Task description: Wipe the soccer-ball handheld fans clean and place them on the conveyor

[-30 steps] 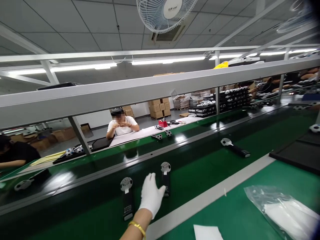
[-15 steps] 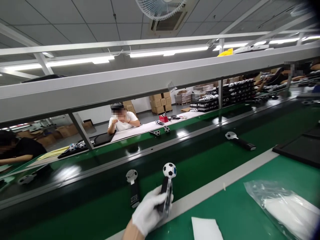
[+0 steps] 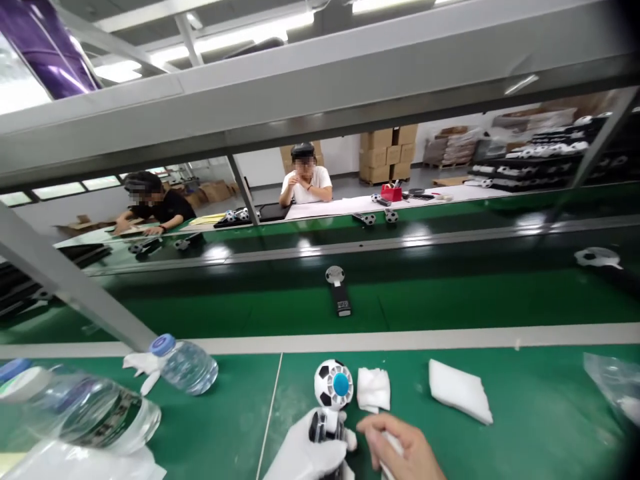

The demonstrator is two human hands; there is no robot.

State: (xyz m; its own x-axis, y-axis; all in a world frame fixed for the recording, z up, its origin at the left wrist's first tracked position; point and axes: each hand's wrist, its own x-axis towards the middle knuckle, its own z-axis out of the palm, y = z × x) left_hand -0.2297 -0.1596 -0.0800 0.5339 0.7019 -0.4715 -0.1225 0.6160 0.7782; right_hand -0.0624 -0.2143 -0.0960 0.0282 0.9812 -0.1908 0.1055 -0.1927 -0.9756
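Observation:
My left hand (image 3: 313,447), in a white glove, is wrapped round the black handle of a handheld fan (image 3: 334,385). The fan's round head has a football pattern, radial slots and a blue centre, and it points up. Close by on the right, my bare right hand (image 3: 400,448) has curled fingers round a slim white thing (image 3: 393,450) whose kind I cannot make out. A folded white cloth (image 3: 373,389) lies just beyond the right fingertips, beside the fan head. Farther right is a thicker white pad (image 3: 460,391) on the green table.
Two water bottles (image 3: 185,365) lie at the left. Another fan (image 3: 339,291) rests on the green conveyor belt (image 3: 275,300), one more (image 3: 600,259) at right. A plastic bag (image 3: 613,383) is at the right edge. Two people sit across, below a grey overhead beam (image 3: 300,80).
My left hand has brought the fan from over the belt back to the table. My right hand has come into view. The view has turned left and down.

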